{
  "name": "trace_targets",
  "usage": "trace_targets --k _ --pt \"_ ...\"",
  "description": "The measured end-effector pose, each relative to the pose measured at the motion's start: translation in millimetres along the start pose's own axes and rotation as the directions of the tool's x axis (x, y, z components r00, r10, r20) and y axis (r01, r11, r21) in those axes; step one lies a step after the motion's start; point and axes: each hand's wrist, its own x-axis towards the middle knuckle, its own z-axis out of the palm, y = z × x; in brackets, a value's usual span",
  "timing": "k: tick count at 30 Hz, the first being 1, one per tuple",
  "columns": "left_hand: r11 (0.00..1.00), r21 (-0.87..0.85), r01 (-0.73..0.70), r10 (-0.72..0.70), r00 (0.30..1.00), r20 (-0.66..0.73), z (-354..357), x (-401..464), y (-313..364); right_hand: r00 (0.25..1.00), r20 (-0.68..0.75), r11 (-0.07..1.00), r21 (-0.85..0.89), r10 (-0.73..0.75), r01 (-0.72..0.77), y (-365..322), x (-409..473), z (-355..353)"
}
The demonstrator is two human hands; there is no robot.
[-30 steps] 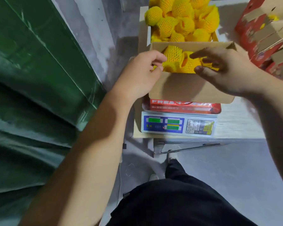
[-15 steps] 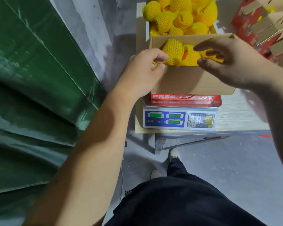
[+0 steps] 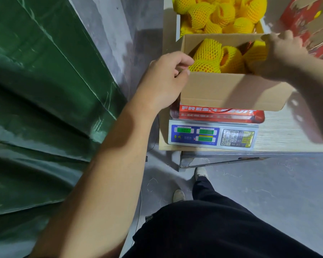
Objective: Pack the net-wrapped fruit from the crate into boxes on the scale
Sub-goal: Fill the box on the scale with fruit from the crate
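Note:
A brown cardboard box (image 3: 231, 90) with a red "FRESH FRUIT" base stands on the digital scale (image 3: 213, 135). Several yellow net-wrapped fruit (image 3: 211, 51) lie inside it. Behind it the crate (image 3: 177, 25) holds a heap of the same netted fruit (image 3: 222, 13). My left hand (image 3: 166, 79) curls round the box's near-left corner, thumb by the fruit. My right hand (image 3: 283, 51), blurred, curls over the box's far-right corner and hides part of one fruit.
The scale sits on a pale wooden tabletop (image 3: 287, 135) with a metal frame below. Red and brown flat-packed boxes (image 3: 306, 15) lean at the right. A green tarpaulin (image 3: 45, 81) fills the left. My legs and shoes stand on grey concrete floor (image 3: 268, 183).
My right hand has left the fruit in the middle of the box and moved right to its far-right corner. My left hand stays at the left corner.

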Motion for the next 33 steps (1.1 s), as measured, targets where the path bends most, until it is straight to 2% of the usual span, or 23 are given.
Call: trace_targets --k 3,6,10,13,19,23,27,28,31,33 --pt "1.000 -0.002 -0.003 0.003 1.000 0.015 3.2 5.3 -0.3 0.998 0.007 0.998 -0.015 0.063 -0.062 1.3 10.9 4.3" --pt "1.000 0.000 -0.017 0.017 0.999 0.029 6.7 12.1 0.8 0.998 0.067 0.998 -0.065 0.009 -0.005 1.7 20.8 4.3" --pt "1.000 -0.005 -0.022 0.022 0.999 0.050 13.1 21.9 4.4 0.995 -0.098 0.994 -0.110 0.007 -0.018 4.8 27.8 13.7" --pt "1.000 -0.012 -0.024 0.024 0.998 0.057 15.9 28.8 7.3 0.995 -0.089 0.981 -0.186 0.042 -0.058 4.1 28.6 18.0" --pt "1.000 -0.018 -0.020 0.021 0.998 0.055 17.2 35.6 7.3 0.998 -0.057 0.996 -0.080 -0.037 0.032 4.1 29.1 14.1" --pt "1.000 -0.022 -0.015 0.016 0.999 0.033 14.7 33.7 3.5 0.987 -0.146 0.993 0.078 -0.074 0.086 0.1 12.7 0.4" --pt "1.000 -0.028 0.001 -0.001 1.000 0.009 9.9 28.7 5.6 0.989 0.053 0.984 -0.100 -0.140 0.145 -9.6 -0.7 -14.0" --pt "0.999 -0.034 -0.002 0.002 1.000 0.000 8.3 26.7 7.2 0.988 0.057 0.983 -0.100 -0.146 0.151 -11.7 -4.7 -18.3" --pt "0.999 -0.035 -0.014 0.014 1.000 -0.019 2.9 19.1 10.6 0.972 -0.076 0.975 -0.033 -0.221 0.219 -20.9 -19.6 -30.9" --pt "1.000 -0.023 -0.015 0.015 1.000 -0.020 -0.2 14.0 12.5 0.957 -0.107 0.963 -0.013 -0.270 0.270 -29.1 -32.1 -38.7"
